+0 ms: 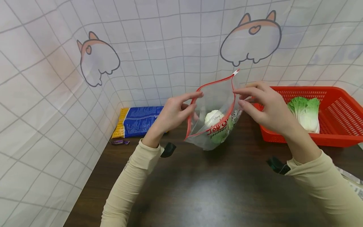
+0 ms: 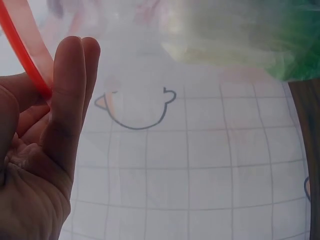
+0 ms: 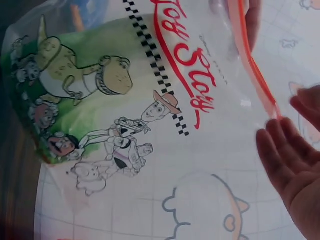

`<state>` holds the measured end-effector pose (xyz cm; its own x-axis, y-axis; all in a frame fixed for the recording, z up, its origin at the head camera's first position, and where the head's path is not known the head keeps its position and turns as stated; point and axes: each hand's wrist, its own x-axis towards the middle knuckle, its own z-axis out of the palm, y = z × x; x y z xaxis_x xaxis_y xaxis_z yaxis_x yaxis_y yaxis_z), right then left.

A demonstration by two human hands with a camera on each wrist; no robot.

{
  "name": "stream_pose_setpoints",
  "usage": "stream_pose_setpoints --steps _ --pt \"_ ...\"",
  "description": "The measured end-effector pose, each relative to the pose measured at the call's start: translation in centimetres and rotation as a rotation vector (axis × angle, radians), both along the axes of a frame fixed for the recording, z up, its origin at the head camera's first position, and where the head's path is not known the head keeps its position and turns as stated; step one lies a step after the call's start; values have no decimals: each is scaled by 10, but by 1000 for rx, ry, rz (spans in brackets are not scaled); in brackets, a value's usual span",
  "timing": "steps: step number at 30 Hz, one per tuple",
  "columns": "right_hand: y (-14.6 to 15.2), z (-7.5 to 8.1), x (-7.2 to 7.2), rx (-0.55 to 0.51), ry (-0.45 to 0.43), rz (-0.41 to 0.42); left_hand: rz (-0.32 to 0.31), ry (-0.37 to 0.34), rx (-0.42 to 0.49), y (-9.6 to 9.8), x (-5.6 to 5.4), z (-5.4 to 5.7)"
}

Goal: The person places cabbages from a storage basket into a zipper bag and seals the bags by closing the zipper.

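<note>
A clear zip bag [image 1: 204,142] with a red zip edge and Toy Story print stands over the dark table, its mouth spread wide. Inside it lies a pale, rounded vegetable [image 1: 214,117], green lower down through the plastic. My left hand [image 1: 177,110] pinches the left side of the bag's rim between thumb and fingers. On the opposite side, my right hand [image 1: 265,104] holds the rim by the fingertips. A white slider [image 1: 235,72] sits at the far corner of the zip. Cartoon figures [image 3: 120,135] show on the bag's front in the right wrist view.
A red plastic basket [image 1: 340,140] at the right holds a piece of napa cabbage [image 1: 307,115]. At the back left lie a blue and yellow packet [image 1: 139,121] and a small purple wrapper [image 1: 119,142]. A white gridded sheet [image 1: 158,47] hangs behind the table [image 1: 210,189].
</note>
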<state>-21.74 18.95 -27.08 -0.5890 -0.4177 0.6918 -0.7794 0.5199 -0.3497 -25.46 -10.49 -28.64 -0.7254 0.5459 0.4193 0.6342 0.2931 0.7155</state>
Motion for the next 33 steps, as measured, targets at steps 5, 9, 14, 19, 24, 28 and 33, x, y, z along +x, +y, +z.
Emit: stream_pose_setpoints --steps 5,9,14,19,24,28,33 --pt "0 -6 4 181 -55 2 -8 -7 24 3 1 -1" --pt "-1 -6 5 211 -108 -19 -14 10 34 4 4 -1" --pt "-4 8 2 88 -39 -104 79 149 20 5 7 0" --pt "-10 24 1 42 -16 -157 163 261 38 4 8 -1" --pt "-18 34 3 -40 -20 -182 171 283 77 1 12 1" --pt "-20 38 5 -117 -6 -176 151 250 128 0 18 5" --pt "-22 38 1 -123 -37 -177 124 125 144 0 21 9"
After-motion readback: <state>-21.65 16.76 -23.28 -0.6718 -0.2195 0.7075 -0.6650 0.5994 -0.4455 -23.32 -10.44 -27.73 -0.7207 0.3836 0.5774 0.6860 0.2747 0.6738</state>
